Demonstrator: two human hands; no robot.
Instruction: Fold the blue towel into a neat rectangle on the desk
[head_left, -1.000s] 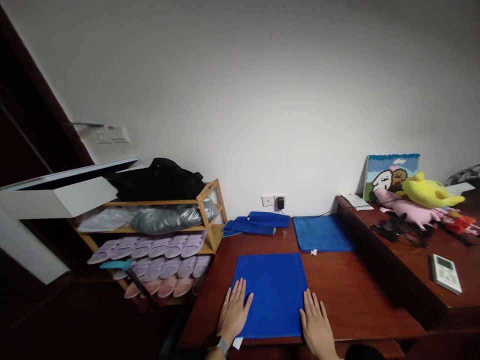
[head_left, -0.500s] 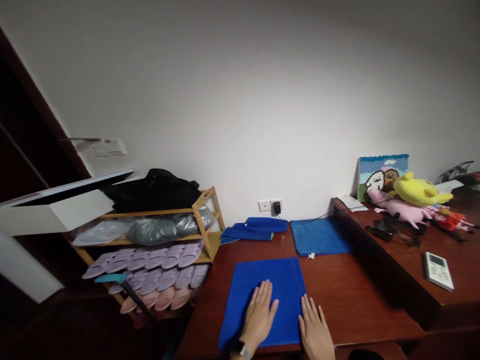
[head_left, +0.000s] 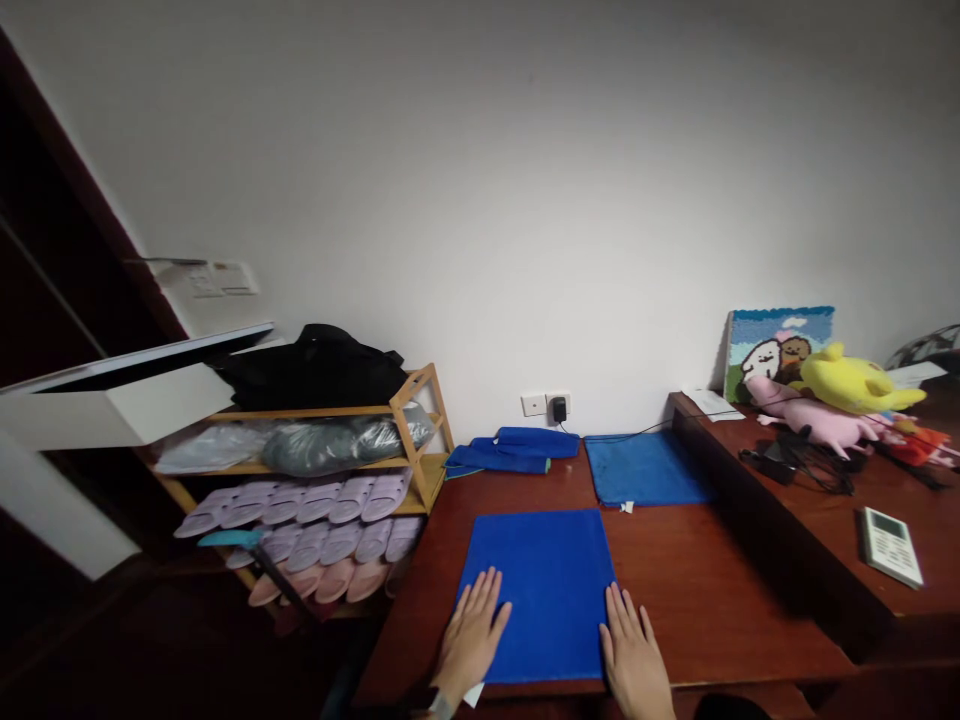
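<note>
Blue cloth (head_left: 544, 585) lies square at the surface's (head_left: 697, 590) near edge, left hand (head_left: 471, 635) and right hand (head_left: 634, 655) flat, fingers spread, holding nothing, on its near corners.

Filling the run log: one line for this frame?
left hand: flat on towel | right hand: flat at towel's right edge | towel: spread on table

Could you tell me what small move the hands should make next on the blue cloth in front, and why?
Probably pinch the two near corners and fold the blue cloth away toward its far edge. It lies flat and square on the table, the left hand and right hand rest open at its near corners, and folded cloths already sit by the wall.
</note>
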